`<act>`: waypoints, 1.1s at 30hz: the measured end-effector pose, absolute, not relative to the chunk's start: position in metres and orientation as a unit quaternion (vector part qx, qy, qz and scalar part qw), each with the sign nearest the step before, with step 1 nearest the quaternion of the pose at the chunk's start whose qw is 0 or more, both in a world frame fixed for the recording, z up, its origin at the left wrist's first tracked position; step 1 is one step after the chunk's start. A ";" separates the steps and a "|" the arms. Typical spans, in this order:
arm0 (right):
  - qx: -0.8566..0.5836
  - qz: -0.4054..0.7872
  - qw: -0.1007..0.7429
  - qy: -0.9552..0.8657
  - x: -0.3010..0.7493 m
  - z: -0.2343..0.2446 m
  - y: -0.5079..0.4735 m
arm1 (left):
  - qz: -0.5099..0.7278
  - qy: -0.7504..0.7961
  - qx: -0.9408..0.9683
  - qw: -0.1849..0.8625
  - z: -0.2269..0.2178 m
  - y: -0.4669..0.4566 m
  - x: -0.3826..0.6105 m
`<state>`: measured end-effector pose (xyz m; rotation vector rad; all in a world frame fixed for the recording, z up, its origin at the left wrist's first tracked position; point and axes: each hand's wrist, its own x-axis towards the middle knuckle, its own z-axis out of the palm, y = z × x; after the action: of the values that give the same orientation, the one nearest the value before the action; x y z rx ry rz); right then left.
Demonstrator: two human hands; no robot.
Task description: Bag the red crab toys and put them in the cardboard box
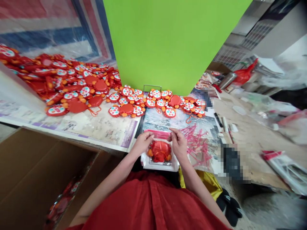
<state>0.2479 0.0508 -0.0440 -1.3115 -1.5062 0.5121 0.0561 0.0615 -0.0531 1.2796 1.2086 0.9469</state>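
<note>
Poster-covered table point(79, 134), edge close by; L hand point(143, 143), R hand point(178, 144) fingers pinching plastic bag point(160, 167) around red crab toy point(160, 151)

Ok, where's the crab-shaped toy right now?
In the head view, the red crab-shaped toy lies on a white sheet, between the left hand and right hand.

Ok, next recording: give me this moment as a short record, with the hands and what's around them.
left hand: beside the red crab-shaped toy, grip unclear
right hand: on the toy's other side, grip unclear
under toy: white packaging
nearby: pink strings on a printed sheet
rest: heaped crab toys, cardboard box, green board
</note>
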 end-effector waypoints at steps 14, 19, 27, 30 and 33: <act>-0.454 0.055 0.340 -0.822 0.217 -0.029 0.057 | 0.330 0.520 0.684 0.390 -0.027 0.055 0.060; -0.476 0.130 0.370 -0.787 0.213 -0.028 0.063 | 0.300 0.518 0.717 0.357 -0.020 0.051 0.061; -0.626 0.295 0.633 -0.347 0.311 -0.053 0.125 | 0.356 0.527 0.574 0.516 -0.044 0.057 0.048; -0.616 0.291 0.690 -0.246 0.351 -0.057 0.143 | 0.363 0.533 0.546 0.535 -0.051 0.060 0.041; -0.636 0.303 0.632 -0.323 0.363 -0.063 0.147 | 0.373 0.530 0.537 0.540 -0.053 0.060 0.040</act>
<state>0.3629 0.1474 -0.0632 -1.4561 -0.7386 0.6938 0.0397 0.0600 -0.0532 1.2770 1.2595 0.8862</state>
